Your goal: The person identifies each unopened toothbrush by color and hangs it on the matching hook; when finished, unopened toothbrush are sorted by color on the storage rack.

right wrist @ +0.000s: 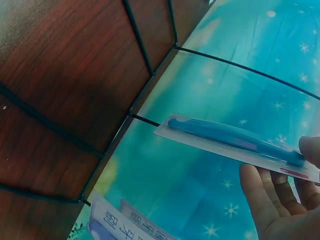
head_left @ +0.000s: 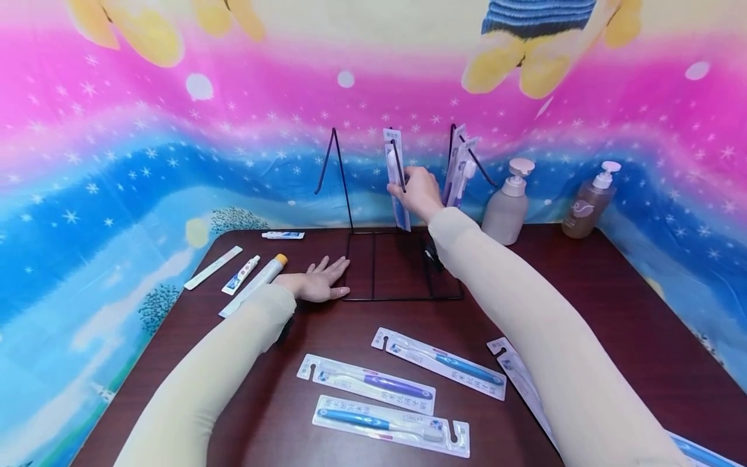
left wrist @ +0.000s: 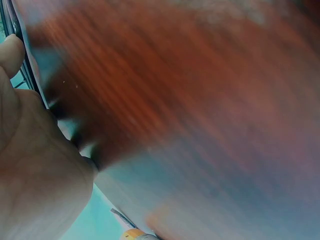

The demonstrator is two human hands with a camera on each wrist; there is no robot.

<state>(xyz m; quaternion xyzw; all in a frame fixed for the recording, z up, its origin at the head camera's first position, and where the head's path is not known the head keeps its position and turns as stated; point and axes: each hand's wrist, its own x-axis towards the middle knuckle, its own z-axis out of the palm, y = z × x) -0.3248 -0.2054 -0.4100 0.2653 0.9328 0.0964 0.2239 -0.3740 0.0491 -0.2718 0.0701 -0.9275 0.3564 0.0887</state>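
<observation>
Blue packaged toothbrush point(right wrist: 230, 137) sits nearly upright, pinched in the right hand point(head_left: 421, 192).

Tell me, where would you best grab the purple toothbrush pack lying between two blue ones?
Probably grip the purple pack by its two long edges near the handle end, coming from above: it lies flat, so those edges seem easiest to pinch, and its slotted left end stays free.

I find the left hand point(head_left: 317, 283) flat, fingers point(head_left: 336, 268) spread; the right hand point(head_left: 423, 193), raised ahead and right of it, pinches. Left arm point(head_left: 216, 370) and right arm point(head_left: 525, 311) outstretched.
</observation>
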